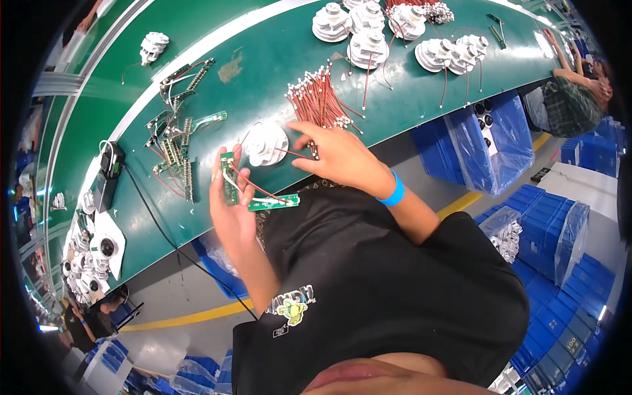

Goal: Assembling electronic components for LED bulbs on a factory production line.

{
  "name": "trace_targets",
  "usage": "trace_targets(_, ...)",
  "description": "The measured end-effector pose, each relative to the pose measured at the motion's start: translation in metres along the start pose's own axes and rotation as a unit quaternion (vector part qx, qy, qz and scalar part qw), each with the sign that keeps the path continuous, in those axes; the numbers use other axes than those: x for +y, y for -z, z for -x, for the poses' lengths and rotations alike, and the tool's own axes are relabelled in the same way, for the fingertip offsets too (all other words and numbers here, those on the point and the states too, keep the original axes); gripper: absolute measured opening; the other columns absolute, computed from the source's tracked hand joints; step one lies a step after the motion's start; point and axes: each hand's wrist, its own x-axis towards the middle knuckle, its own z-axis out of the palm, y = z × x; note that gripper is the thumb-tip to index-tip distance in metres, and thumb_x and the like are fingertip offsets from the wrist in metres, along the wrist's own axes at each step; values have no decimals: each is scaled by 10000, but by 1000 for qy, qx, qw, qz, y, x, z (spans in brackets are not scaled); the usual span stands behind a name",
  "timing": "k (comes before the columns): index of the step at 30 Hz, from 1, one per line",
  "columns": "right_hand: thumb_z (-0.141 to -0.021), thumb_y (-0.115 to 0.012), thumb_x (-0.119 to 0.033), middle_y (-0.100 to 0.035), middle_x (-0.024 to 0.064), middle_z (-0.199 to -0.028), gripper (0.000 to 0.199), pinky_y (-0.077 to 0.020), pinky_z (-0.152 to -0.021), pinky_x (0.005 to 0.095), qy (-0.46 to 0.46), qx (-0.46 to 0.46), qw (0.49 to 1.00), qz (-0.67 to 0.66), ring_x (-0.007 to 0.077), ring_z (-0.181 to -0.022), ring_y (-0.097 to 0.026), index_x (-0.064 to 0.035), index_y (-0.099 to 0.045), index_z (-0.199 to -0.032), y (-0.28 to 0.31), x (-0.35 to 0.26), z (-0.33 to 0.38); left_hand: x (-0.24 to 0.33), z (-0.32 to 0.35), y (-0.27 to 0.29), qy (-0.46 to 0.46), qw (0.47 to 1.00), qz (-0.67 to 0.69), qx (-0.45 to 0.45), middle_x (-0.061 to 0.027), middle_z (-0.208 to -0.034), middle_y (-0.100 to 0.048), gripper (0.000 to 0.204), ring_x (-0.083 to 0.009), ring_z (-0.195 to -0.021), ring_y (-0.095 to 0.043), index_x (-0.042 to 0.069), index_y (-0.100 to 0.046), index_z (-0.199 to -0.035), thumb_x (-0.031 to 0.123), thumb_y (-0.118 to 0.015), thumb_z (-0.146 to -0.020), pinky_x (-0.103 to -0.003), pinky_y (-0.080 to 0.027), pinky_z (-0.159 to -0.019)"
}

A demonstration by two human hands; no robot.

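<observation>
Pile of circuit-board strips [188, 174] on green table [141, 220]. Left hand [232, 212] grips two green circuit boards [275, 203] at table's near edge, red and white wires joining them. White plastic housing [264, 143] just beyond, between hands. Red wire bundle [316, 99] behind right hand [339, 157]; its thumb and fingers spread wide.

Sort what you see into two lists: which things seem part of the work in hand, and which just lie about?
Seemingly in the work:
- green circuit boards, in the left hand
- white round part, near the right hand
- red wire bundle

Seemingly just lying about:
- black cable
- black box
- blue crate
</observation>
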Motion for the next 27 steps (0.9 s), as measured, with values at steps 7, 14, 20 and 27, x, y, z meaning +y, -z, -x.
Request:
trace_targets(7, -805, -745, -88, -715, 25, -772, 158, -421, -592, 187, -153, 26, 965, -213, 34, -670, -559, 9, -702, -922, 34, -8, 6, -6, -2, 26, 94, 970, 221, -17, -256, -1426, -388, 487, -200, -919, -574, 5, -348, -1425, 122, -476, -971, -208, -450, -547)
trace_targets(14, -887, -665, -42, -667, 71, -982, 175, -421, -524, 194, -25, 172, 910, -376, 55, -668, -550, 22, -710, -1044, 4, -1, -3, -7, 0, 20, 157, 928, 333, -60, -199, -1387, -462, 405, -167, -820, -588, 23, -429, -1361, 128, -483, -973, -225, -443, -518)
trace_targets(20, -902, -642, -53, -706, 134, -927, 128, -438, -497, 187, -33, 172, 830, -529, 86, -635, -584, 28, -634, -1001, -13, -13, -14, -13, 4, 14, 129, 962, 236, -40, -204, -1405, -448, 409, -167, -832, -578, 27, -437, -1365, 166, -478, -983, -210, -445, -526)
trace_targets(27, -734, -748, -9, -665, 27, -736, 125, -396, -498, 248, 118, 119, 970, -179, 92, -588, -536, -33, -733, -855, -30, -24, -19, -18, 10, -4, 82, 991, 95, -40, -195, -1410, -452, 506, -144, -789, -589, 56, -307, -1471, 199, -436, -1003, -179, -426, -472)
